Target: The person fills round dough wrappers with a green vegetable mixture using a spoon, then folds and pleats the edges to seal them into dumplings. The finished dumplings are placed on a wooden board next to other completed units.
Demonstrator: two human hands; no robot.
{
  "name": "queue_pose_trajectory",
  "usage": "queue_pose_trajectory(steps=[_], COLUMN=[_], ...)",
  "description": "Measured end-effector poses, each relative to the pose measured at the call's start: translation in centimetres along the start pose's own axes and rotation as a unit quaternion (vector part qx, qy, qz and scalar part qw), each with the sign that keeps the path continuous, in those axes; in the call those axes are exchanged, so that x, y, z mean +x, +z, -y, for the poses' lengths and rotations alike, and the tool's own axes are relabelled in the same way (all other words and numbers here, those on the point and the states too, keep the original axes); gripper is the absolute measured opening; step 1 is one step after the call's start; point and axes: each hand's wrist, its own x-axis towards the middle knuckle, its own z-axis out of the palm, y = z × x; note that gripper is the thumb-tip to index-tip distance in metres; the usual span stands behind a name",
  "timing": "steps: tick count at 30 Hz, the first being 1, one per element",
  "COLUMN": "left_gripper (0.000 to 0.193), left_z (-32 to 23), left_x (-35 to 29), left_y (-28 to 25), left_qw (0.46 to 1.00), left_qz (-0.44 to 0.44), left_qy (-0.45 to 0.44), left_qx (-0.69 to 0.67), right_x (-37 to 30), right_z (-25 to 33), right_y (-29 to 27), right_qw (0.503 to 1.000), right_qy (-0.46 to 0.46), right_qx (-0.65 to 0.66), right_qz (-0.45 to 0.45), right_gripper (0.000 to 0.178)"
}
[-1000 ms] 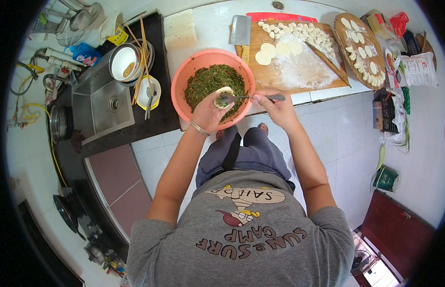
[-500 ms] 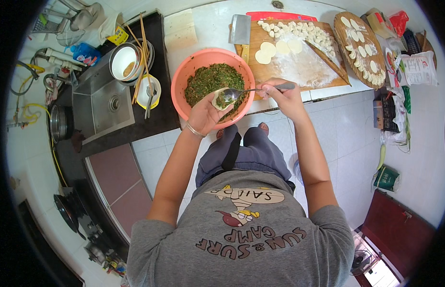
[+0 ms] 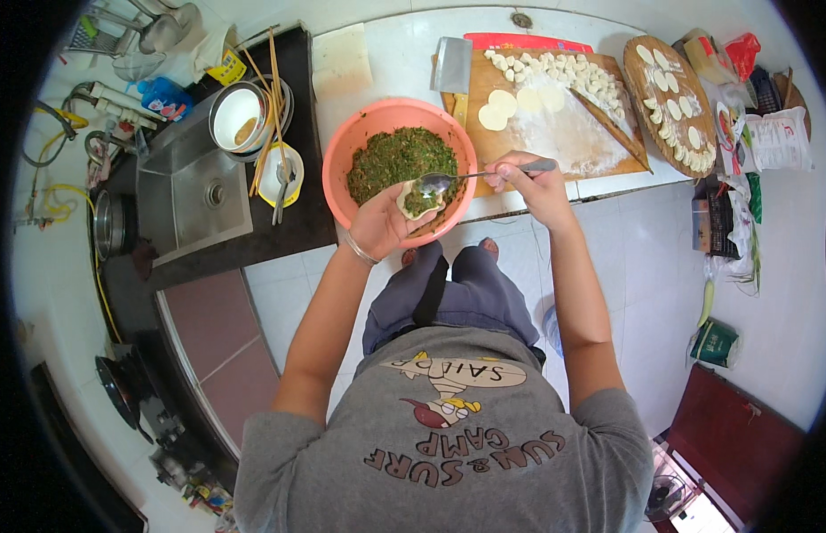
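Observation:
My left hand (image 3: 385, 219) cradles a round dumpling wrapper (image 3: 416, 212) with green filling on it, over the near part of a pink basin (image 3: 337, 191). In my right hand (image 3: 536, 189) is the handle of a metal spoon (image 3: 438, 183), whose bowl touches the filling on the wrapper. Chopped green filling (image 3: 400, 160) fills much of the basin. To the right of the basin, a floured wooden board (image 3: 564, 142) carries several flat wrappers (image 3: 499, 108), small dough pieces (image 3: 555, 69) and a rolling pin (image 3: 611, 131).
A cleaver (image 3: 452, 64) lies left of the board. Finished dumplings and wrappers sit on a round tray (image 3: 651, 84) at far right. Left of the basin are a sink (image 3: 193, 209), a white bowl (image 3: 234, 117), long chopsticks (image 3: 276, 75) and a yellow-rimmed dish (image 3: 290, 188).
The spoon's bowl stays at the wrapper, and more green filling shows on it now. The whole view has shifted slightly, with the basin a little lower in the picture.

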Motion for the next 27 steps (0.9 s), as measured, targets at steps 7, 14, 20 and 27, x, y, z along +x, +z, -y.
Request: queue_pose_trajectory(steps=[7,14,20,27], left_gripper=[0.039,0.042,0.044,0.045], left_z=[-1.0,-1.3,-1.6,-0.5], left_x=[-1.0,-1.4,-1.7,-1.3], left_y=[-0.2,0.7,1.3,1.0], left_qw=[1.0,0.999,0.997,0.997], left_qz=[0.007,0.028,0.07,0.056], left_qy=[0.025,0.046,0.041,0.031], left_qx=[0.015,0.008,-0.012,-0.044], right_x=[0.5,-1.3,-2.7,-1.1], right_z=[-3.1,-14.4,-10.9,-2.1], right_y=[0.4,4.7,2.9,5.8], right_qw=[0.98,0.928,0.89,0.935], right_qy=[0.042,0.248,0.413,0.254], right_qx=[0.061,0.183,0.161,0.24], right_qz=[-0.185,-0.21,-0.108,-0.064], right_gripper=[0.02,0.017,0.023,0.022])
